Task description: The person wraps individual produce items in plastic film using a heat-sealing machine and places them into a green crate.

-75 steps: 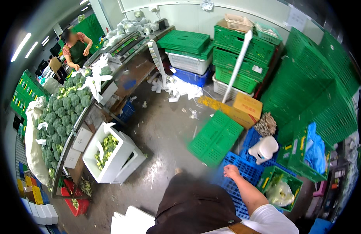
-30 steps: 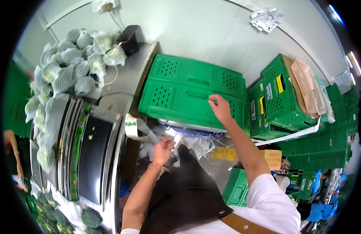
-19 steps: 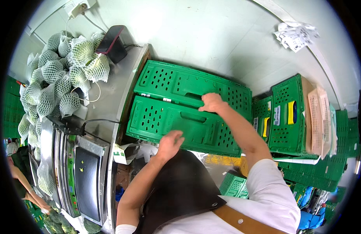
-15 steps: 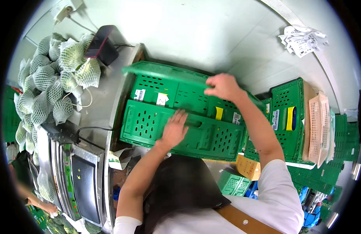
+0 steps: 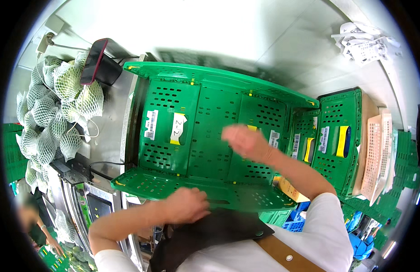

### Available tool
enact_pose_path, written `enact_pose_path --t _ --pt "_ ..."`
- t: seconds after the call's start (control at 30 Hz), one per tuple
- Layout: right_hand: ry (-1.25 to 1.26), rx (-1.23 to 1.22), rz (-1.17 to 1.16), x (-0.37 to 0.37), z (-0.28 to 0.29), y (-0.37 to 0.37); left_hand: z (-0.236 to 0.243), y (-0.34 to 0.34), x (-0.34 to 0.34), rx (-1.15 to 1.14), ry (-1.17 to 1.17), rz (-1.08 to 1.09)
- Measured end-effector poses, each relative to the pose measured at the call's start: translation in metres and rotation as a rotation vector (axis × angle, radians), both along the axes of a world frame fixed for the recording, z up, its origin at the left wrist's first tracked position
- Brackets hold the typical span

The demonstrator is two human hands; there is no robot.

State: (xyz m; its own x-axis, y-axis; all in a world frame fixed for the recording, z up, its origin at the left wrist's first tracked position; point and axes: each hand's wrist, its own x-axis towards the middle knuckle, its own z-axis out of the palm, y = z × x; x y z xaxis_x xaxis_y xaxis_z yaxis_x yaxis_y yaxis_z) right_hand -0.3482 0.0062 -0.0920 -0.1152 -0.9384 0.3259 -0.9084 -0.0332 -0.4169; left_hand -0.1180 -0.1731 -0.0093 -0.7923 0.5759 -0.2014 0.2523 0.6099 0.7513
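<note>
A green folding crate lies before me, its long far and near walls swung up and outward. Its perforated end panels rest flat inside, with white labels and yellow-edged handle openings. My left hand is at the near wall's outer edge, fingers curled against it; the fingertips are hidden. Over the middle right of the crate, my right hand hangs with curled fingers, somewhat blurred and holding nothing that I can see.
Net-wrapped round vegetables are heaped at the left beside a dark device with a screen. More green crates and a pale pink basket stand right. Crumpled papers are at the wall. Another person's hand shows lower left.
The crate's near wall has swung toward me and its far wall has opened back, uncovering the inside. My left hand came nearer my body; my right hand moved down over the crate.
</note>
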Motion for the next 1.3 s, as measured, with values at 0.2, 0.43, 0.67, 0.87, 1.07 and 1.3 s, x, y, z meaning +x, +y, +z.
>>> enact_pose_path --t 0.2,0.43,0.67,0.87,1.07,1.3 --pt "0.039 0.353 0.296 0.047 -0.080 0.059 -0.130 -0.038 -0.021 -0.226 0.380 -0.180" --pt "0.001 0.545 0.189 0.037 0.005 0.032 -0.113 -0.048 -0.047 -0.595 0.300 -0.499" --pt "0.098 0.773 -0.323 0.034 0.073 0.074 -0.039 -0.097 -0.031 -0.821 0.071 0.092" --pt "0.221 0.802 -0.386 0.039 0.052 0.089 -0.017 -0.129 0.015 -0.989 0.538 -0.067" --pt "0.011 0.307 -0.328 0.049 0.033 0.052 -0.022 -0.147 0.021 -1.245 0.244 0.154" --pt "0.191 0.479 -0.371 0.027 0.070 0.112 -0.018 -0.160 0.037 -1.473 0.276 0.162"
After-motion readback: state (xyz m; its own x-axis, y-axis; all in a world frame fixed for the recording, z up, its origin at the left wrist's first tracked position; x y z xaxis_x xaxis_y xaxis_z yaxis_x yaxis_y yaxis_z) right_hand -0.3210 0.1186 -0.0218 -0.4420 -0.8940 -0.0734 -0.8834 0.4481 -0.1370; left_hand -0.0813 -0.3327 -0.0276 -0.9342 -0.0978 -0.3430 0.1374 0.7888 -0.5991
